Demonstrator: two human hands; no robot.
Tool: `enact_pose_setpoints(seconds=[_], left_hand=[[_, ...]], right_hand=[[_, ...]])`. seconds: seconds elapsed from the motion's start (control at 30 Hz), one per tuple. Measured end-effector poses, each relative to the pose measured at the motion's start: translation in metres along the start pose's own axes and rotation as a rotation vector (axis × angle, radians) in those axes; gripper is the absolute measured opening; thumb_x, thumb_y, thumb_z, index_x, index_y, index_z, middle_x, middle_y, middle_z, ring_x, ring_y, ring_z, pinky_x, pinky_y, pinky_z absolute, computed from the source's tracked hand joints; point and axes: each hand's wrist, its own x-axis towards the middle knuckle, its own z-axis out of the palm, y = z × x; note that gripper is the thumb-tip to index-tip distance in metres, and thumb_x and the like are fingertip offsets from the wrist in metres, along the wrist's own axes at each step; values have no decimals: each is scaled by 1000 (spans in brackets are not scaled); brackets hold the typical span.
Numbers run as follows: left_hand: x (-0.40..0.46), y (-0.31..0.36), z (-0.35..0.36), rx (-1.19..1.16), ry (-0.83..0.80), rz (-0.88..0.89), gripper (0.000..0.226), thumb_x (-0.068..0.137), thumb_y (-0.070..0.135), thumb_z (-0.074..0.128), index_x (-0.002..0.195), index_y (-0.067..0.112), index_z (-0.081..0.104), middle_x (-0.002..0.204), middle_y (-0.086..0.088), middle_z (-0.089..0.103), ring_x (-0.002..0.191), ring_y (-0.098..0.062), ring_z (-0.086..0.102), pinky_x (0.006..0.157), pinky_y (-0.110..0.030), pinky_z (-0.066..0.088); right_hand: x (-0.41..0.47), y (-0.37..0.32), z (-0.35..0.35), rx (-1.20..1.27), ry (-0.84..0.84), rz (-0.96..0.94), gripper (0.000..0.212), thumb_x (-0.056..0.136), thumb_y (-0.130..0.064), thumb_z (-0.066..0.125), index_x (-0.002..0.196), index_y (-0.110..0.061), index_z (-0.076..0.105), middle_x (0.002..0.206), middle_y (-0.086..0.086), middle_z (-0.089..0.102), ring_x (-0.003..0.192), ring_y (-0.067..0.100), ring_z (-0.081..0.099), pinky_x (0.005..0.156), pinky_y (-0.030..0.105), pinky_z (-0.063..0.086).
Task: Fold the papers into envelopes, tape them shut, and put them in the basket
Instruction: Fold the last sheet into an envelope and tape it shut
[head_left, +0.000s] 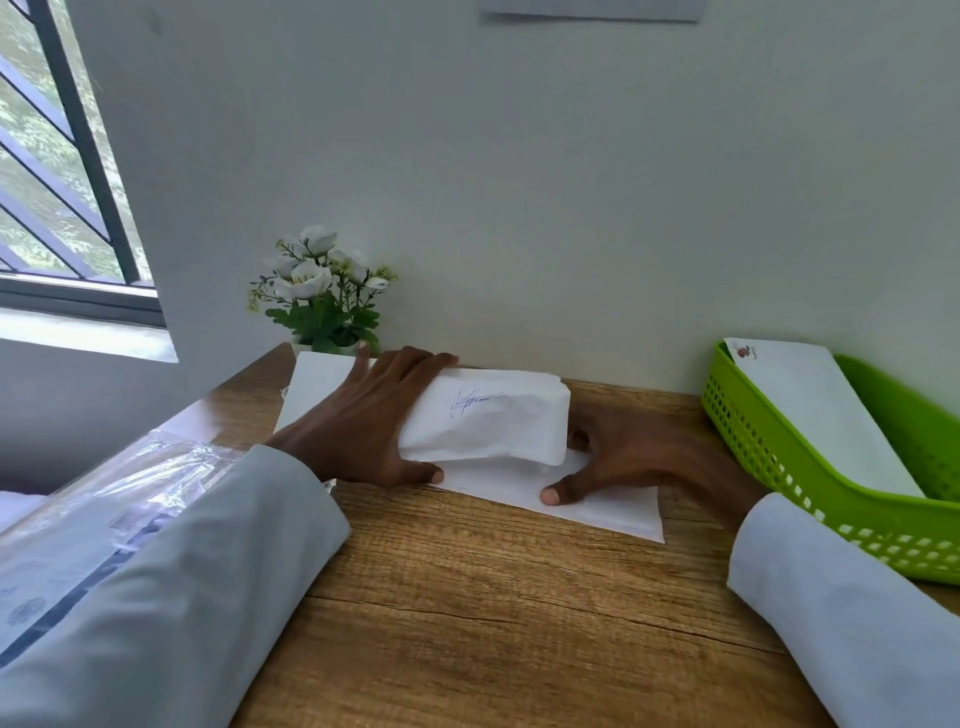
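We have the folded paper (488, 415) lying lengthwise left to right on the surface (493, 623) — left hand (363, 415) flat across its left end, right hand (623, 457) pinching the right edge, nearer the green basket (779, 483) — neither grip clenched

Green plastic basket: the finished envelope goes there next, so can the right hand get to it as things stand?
Probably yes. The green plastic basket sits just right of the right hand, open-topped, with only bare wooden table between.

left grip (363, 415): fingers spread, flat, palm down | right grip (623, 457): fingers curled, thumb pressing down
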Motion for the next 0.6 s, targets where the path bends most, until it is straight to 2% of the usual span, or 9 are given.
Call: enact_pose_setpoints(seconds=[0.07,0.13,0.23,0.3,0.37,0.47,0.6], left_hand=[[-1,-1,0,2,21,12,114,60,79,63,148,22,20,141,-2,33,129,-20,33,113,-62,16],[-2,-2,-1,8,57,20,113,59,77,64,147,21,22,139,-2,35,126,-19,33,110,-62,22],[-4,-5,-4,18,99,5,115,58,73,69,148,18,22,139,-4,35,126,-20,32,112,-61,22],[-5,-7,-4,27,111,-17,117,57,70,72,148,18,20,141,-6,33,129,-22,30,112,-62,20],[-5,-9,-4,40,124,-47,119,55,66,75,148,18,19,142,-7,32,131,-25,29,114,-62,17],[-7,-13,-3,39,134,-108,119,54,64,75,148,18,18,141,-6,30,133,-26,28,114,-63,14],[-10,-18,-2,10,150,-177,120,51,63,73,148,17,18,140,-7,31,130,-26,26,110,-64,25]], right_hand=[[1,4,1,25,3,5,90,58,-72,77,135,-34,50,131,-13,59,114,12,57,98,36,49],[-2,9,1,88,21,-16,69,67,-61,78,127,-33,59,123,-13,64,107,12,61,93,34,51],[-9,19,-8,265,109,-14,36,76,-40,80,106,-23,71,103,-4,73,91,16,69,75,30,54],[-17,27,-19,376,201,1,25,78,-29,81,98,-16,75,92,2,76,81,16,71,65,25,52],[-27,36,-29,525,275,27,21,78,-22,81,95,-11,77,89,8,78,79,22,72,67,30,54],[-37,41,-38,689,314,54,21,78,-17,81,97,-11,77,90,10,78,83,30,74,77,40,58],[-39,37,-43,742,340,62,20,78,-15,81,97,-11,77,89,10,78,86,34,73,82,47,58]])
